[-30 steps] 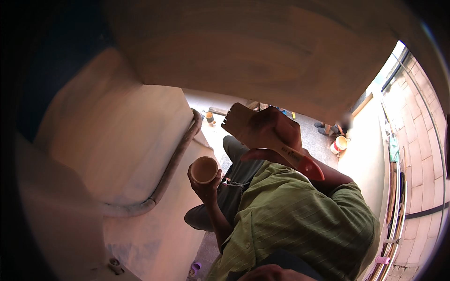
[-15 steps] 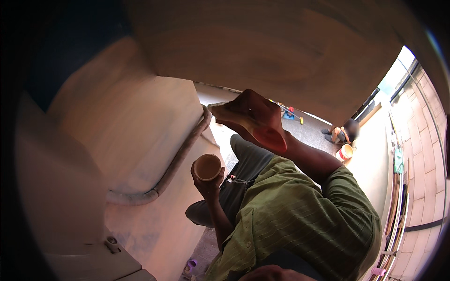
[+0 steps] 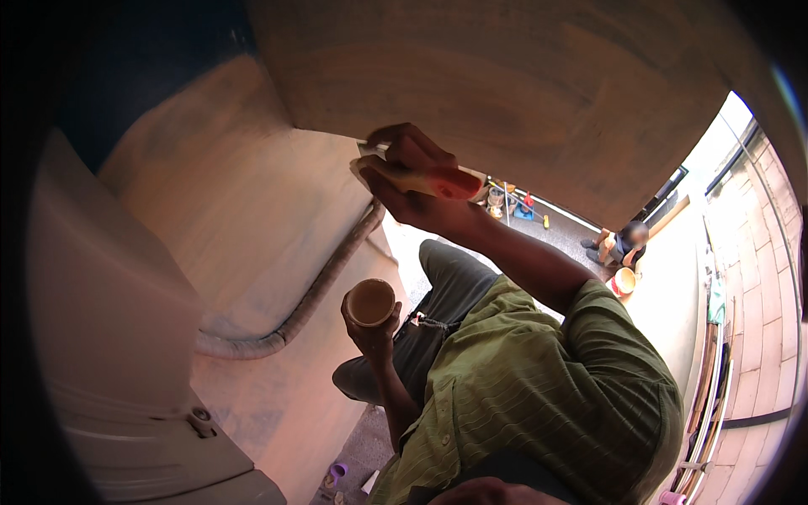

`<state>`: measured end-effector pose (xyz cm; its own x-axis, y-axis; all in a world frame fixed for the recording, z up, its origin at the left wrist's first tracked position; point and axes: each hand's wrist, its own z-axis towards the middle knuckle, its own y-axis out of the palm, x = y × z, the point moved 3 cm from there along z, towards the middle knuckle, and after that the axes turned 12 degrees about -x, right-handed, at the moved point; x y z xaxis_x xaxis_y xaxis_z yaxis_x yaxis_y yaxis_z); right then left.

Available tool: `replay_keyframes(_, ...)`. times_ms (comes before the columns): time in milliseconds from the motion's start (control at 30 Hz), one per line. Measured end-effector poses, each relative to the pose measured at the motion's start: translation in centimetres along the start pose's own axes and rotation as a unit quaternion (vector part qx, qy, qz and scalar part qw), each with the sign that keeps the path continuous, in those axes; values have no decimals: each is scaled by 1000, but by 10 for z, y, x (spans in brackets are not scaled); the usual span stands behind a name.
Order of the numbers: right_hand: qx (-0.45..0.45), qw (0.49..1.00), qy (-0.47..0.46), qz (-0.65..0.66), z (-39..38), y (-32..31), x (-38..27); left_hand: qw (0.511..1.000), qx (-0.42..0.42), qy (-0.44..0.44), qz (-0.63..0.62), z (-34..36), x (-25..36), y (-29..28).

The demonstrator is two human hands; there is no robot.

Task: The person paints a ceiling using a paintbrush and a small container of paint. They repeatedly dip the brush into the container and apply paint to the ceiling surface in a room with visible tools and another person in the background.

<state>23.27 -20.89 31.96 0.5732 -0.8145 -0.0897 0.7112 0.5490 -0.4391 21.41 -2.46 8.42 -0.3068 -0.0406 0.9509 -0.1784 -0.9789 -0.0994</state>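
Observation:
In my left hand (image 3: 369,343) is a round cup (image 3: 371,324) smeared with pale paint, its open mouth facing up; my fingers wrap its sides. My right hand (image 3: 404,189) is raised and closed around a paintbrush (image 3: 459,183). The brush's broad red handle end points right, and its pale, paint-covered end points left. That end lies close to the lower edge of the brownish overhead panel (image 3: 505,93); whether it touches is hard to tell. Left of my hands stands a patchily painted pale wall (image 3: 210,185).
A curved pipe (image 3: 311,311) runs along the wall. A pale, bulky fixture (image 3: 126,269) juts in at left. Far below right, another person (image 3: 627,240) sits by a bucket (image 3: 623,281). Poles (image 3: 715,396) lean along the tiled wall (image 3: 766,278). A purple object (image 3: 338,471) lies on the floor.
My right hand has moved up and slightly left with the paintbrush, whose handle has swung closer to level. The left hand and cup have barely moved.

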Motion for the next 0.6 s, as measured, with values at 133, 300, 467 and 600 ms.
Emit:
replay_keyframes(133,-6,1000,13,10,15,21,8,1000,3,-1,4,-1,-1,2)
replay_keyframes(300,-22,998,-8,-62,40,54,22,1000,4,6,9,-3,-1,4)
replay_keyframes(467,-61,988,-39,-134,50,64,43,1000,-3,0,11,-5,-1,6)
replay_keyframes(600,-86,978,-56,-183,47,44,46,1000,-9,-4,0,-4,13,8)
